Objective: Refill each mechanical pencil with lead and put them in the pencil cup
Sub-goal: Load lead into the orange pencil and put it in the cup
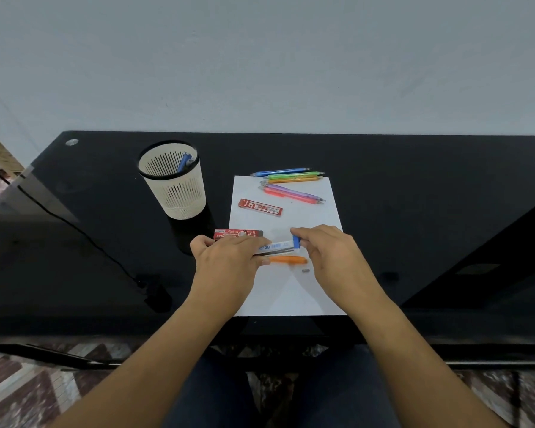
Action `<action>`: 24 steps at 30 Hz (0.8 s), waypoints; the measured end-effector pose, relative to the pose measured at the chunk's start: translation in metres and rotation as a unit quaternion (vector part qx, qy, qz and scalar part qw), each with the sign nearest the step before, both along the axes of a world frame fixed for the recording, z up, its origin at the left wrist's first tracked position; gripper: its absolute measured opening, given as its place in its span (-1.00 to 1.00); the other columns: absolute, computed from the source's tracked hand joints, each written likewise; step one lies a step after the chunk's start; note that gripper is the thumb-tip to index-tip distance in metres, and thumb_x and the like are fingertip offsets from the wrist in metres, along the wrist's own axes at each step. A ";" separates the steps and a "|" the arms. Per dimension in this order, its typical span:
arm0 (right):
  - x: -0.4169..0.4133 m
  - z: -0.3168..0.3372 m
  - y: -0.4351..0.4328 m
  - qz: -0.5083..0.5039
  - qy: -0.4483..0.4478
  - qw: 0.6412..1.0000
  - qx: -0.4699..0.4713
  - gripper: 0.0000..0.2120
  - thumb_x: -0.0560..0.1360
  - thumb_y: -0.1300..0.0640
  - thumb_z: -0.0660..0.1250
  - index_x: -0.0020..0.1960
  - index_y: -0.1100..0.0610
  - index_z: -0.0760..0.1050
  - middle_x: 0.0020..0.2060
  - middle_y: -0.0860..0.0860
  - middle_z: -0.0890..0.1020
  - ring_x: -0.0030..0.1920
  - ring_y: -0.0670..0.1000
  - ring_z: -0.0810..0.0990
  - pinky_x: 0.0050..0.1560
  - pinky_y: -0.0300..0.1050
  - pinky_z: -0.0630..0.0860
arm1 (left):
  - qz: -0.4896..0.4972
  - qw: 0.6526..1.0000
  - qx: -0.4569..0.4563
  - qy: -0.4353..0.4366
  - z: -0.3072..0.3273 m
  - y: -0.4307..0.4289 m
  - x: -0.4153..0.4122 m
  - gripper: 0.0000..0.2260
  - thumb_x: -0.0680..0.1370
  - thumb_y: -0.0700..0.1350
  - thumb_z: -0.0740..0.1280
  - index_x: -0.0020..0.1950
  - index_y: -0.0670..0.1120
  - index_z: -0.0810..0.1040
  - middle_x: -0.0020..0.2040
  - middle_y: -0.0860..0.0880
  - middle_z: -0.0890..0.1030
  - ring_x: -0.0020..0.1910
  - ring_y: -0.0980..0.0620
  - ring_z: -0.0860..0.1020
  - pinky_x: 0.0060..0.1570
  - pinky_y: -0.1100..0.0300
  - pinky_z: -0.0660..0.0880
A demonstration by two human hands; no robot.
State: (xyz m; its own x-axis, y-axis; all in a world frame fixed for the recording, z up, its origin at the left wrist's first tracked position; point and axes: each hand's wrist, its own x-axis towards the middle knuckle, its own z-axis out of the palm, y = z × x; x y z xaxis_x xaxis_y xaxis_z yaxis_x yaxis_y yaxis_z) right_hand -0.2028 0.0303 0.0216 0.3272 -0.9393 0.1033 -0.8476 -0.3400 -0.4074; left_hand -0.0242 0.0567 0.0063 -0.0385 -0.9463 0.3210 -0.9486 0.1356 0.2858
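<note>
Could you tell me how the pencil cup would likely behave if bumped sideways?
The pencil cup looks like thin slotted plastic, so probably light. It is tall, narrower at its base than its rim, with one blue pencil visible inside, so a high bump may tip it. On the glossy table a low push might slide it.

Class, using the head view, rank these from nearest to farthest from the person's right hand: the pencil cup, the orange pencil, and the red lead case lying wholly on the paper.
1. Orange pencil, just left of the right hand.
2. Red lead case, farther up the paper.
3. Pencil cup, off the paper, far left.
</note>
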 end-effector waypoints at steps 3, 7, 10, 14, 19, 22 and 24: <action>0.001 -0.003 0.001 -0.030 -0.050 0.998 -0.025 -0.63 0.56 0.20 0.28 0.36 0.05 0.44 0.13 0.03 0.59 0.13 0.02 0.52 0.21 0.01 0.47 | 0.002 0.999 -0.038 -0.003 -0.001 -0.002 0.000 -0.76 0.47 -0.07 0.47 0.14 0.06 0.65 0.01 0.09 0.68 0.00 0.03 0.60 0.01 0.07 0.10; -0.002 -0.007 0.002 -0.050 -0.025 0.997 -0.049 -0.74 0.58 0.07 0.25 0.26 -0.04 0.50 0.11 -0.09 0.58 0.13 -0.05 0.49 0.24 -0.07 0.38 | 0.001 0.994 -0.105 -0.015 0.001 -0.008 0.006 -0.77 0.40 -0.16 0.52 0.04 -0.02 0.67 -0.07 0.03 0.69 -0.09 -0.02 0.62 0.00 0.03 0.15; -0.004 -0.005 0.003 -0.046 0.024 0.998 -0.040 -0.75 0.57 -0.06 0.24 0.22 -0.11 0.51 0.14 -0.17 0.55 0.19 -0.11 0.43 0.24 -0.14 0.25 | -0.013 0.990 -0.131 -0.040 0.006 -0.011 0.011 -0.79 0.41 -0.15 0.51 0.03 -0.03 0.66 -0.05 0.03 0.68 -0.05 -0.02 0.63 0.03 0.02 0.15; 0.001 -0.003 0.003 -0.033 0.031 0.999 -0.025 -0.73 0.56 -0.10 0.22 0.23 -0.12 0.50 0.17 -0.18 0.53 0.21 -0.12 0.40 0.25 -0.15 0.21 | -0.032 0.988 -0.134 -0.075 0.010 -0.014 0.014 -0.73 0.38 -0.15 0.54 0.06 -0.03 0.66 0.00 0.02 0.68 0.01 -0.03 0.63 0.04 0.01 0.17; 0.006 -0.005 0.004 -0.067 -0.033 0.996 -0.042 -0.59 0.50 -0.12 0.32 0.32 -0.11 0.40 0.11 -0.16 0.55 0.16 -0.13 0.43 0.22 -0.17 0.24 | -0.028 0.988 -0.133 -0.074 0.011 -0.015 0.014 -0.73 0.38 -0.16 0.55 0.05 -0.02 0.66 -0.02 0.02 0.68 -0.01 -0.02 0.63 0.02 0.01 0.18; 0.008 -0.003 0.002 -0.052 -0.062 0.995 -0.051 -0.49 0.48 -0.08 0.36 0.40 -0.08 0.35 0.15 -0.12 0.56 0.19 -0.09 0.45 0.28 -0.13 0.26 | -0.021 0.992 -0.116 -0.048 0.009 -0.014 0.012 -0.77 0.41 -0.13 0.52 0.05 -0.02 0.66 -0.06 0.03 0.68 -0.06 -0.03 0.63 0.01 -0.01 0.19; 0.008 -0.002 0.001 -0.039 -0.060 0.996 -0.061 -0.50 0.49 -0.05 0.35 0.40 -0.05 0.36 0.15 -0.08 0.56 0.19 -0.06 0.46 0.28 -0.12 0.25 | -0.013 0.994 -0.103 -0.037 0.007 -0.013 0.010 -0.77 0.41 -0.11 0.51 0.05 -0.01 0.66 -0.08 0.04 0.69 -0.10 -0.02 0.63 0.00 0.00 0.18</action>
State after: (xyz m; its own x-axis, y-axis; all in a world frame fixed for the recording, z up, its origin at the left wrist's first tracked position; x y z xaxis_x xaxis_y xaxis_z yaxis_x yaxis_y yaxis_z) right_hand -0.1952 0.0314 0.0194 0.2323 -0.9394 0.2520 -0.8215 -0.3282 -0.4663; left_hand -0.0147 0.0433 0.0129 -0.0938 -0.8586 0.5040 -0.9614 0.2096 0.1781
